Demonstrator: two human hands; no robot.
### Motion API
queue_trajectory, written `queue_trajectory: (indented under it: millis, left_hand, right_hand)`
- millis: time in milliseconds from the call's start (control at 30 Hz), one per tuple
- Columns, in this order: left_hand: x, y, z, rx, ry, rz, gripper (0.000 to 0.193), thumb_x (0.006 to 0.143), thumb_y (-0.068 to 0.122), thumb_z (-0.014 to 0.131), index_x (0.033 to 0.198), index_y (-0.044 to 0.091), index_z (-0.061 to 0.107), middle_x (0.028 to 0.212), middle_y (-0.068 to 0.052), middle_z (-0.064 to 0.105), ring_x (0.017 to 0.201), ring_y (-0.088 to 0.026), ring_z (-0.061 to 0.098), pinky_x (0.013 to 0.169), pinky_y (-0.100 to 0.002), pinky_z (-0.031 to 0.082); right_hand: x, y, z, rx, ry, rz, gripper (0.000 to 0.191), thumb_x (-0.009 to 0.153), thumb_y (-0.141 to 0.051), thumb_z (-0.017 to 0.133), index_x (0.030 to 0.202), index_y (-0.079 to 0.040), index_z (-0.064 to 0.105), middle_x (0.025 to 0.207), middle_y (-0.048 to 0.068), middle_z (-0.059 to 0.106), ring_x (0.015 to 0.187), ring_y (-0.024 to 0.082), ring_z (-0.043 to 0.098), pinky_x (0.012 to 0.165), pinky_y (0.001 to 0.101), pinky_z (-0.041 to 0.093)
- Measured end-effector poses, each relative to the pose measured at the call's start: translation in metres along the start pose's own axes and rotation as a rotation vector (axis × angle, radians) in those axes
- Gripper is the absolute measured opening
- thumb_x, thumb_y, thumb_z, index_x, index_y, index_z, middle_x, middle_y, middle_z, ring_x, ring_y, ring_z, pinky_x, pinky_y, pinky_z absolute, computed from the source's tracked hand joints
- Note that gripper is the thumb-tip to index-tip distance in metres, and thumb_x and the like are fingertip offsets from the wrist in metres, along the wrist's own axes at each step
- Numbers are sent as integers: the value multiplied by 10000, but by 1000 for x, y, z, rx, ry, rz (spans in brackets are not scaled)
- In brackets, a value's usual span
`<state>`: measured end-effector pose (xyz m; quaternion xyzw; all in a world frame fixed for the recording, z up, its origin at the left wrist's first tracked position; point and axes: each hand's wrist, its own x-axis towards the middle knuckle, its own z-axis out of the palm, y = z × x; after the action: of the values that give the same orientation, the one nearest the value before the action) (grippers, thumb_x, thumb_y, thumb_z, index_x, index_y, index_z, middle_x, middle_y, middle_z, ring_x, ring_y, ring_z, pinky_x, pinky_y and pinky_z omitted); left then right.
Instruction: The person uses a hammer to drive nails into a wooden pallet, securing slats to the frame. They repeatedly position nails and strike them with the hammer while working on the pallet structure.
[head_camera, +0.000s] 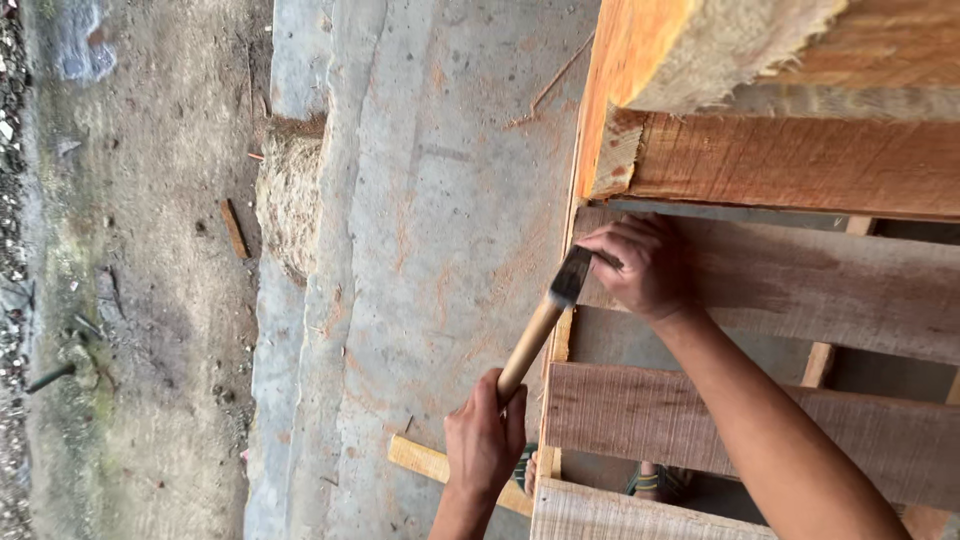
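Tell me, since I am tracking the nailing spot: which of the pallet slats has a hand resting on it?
The grey weathered slat, second from the top. The right hand rests on its left end beside the hammer; the redder slats below are untouched.

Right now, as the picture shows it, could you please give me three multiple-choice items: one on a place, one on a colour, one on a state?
1. Where is the hammer head?
A) lying on the concrete floor
B) beside the fingers of the right hand
C) under a foot

2. What colour is the hammer handle?
A) pale wood
B) blue
C) black

3. How is the left hand?
A) open and flat
B) closed around the handle
C) out of view

Answers:
1 B: the head sits by the fingers, at the edge of a slat.
2 A: the handle is light tan.
3 B: the fingers wrap the handle's lower end.
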<state>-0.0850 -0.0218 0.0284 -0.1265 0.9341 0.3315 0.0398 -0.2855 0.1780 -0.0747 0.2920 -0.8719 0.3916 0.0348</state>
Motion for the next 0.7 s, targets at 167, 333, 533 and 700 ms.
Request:
queue_trajectory:
  millis: [167,333,533,700]
  left_hand:
    - [-10,-12,6,-20,41,160,225,983,178,644,1107,15,552,796,-158,696,590,-286,690,493,-411,540]
    - [-2,-22,21,-48,-53,-20,251,957,203,706,1114,46,589,712,-137,685,563,-341,672,478,-417,509]
    - [15,-1,51,-426,75,-434,173,901,169,757,987,53,661,773,-122,723,665,-160,649,638,-325,550]
    - [64,5,99,-689,197,-401,337,858,111,757,1176,61,657,1131,-12,769,938,-112,692,849,-293,543]
  right_hand:
    - [-12,4,6,43,7,10,166,848,-126,857,942,-151,722,942,-8,762,864,149,701,839,329,519]
    - [-7,1,8,-60,3,11,156,809,-88,825,893,-141,705,939,3,773,900,170,726,874,345,543]
    - [-11,-7,-6,66,-64,-14,173,882,-156,831,1028,-149,740,1045,3,776,957,167,717,892,309,531]
    - [-12,7,-2,-332,42,55,244,950,-290,754,1147,-148,773,1072,36,781,917,199,662,877,385,472]
